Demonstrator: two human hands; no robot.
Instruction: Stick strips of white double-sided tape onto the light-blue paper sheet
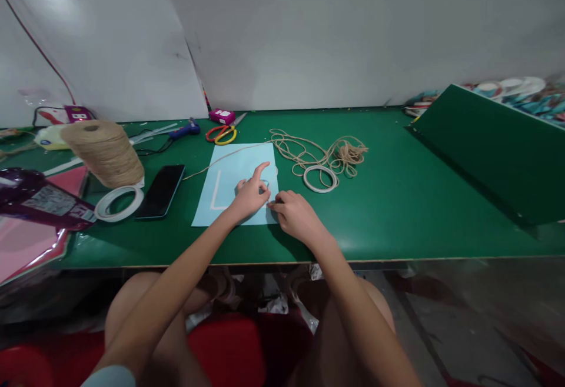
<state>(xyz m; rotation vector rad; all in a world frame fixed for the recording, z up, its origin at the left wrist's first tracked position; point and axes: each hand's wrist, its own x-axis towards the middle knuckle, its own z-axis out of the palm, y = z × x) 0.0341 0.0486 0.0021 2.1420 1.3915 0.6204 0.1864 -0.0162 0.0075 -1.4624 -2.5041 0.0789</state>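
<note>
A light blue sheet of paper (241,166) lies on the green table, with white strips of tape (215,190) forming an L on its left and lower part. Over the sheet's lower right, my left hand (251,197) has its thumb and a finger pinched together while another finger points up. My right hand (293,213) rests at the sheet's right edge, fingers closed close to the left fingertips. Something small and pale is between the two hands, too hidden to name. A thin twine (238,152) crosses the top of the sheet.
Tangled twine (348,154) and a tape roll (320,179) lie to the right. Scissors (226,133) and a glue gun (185,129) lie behind. At left are a phone (161,192), a twine spool (106,152), another tape roll (102,209) and a purple bottle (44,199). A green board (489,152) leans at right.
</note>
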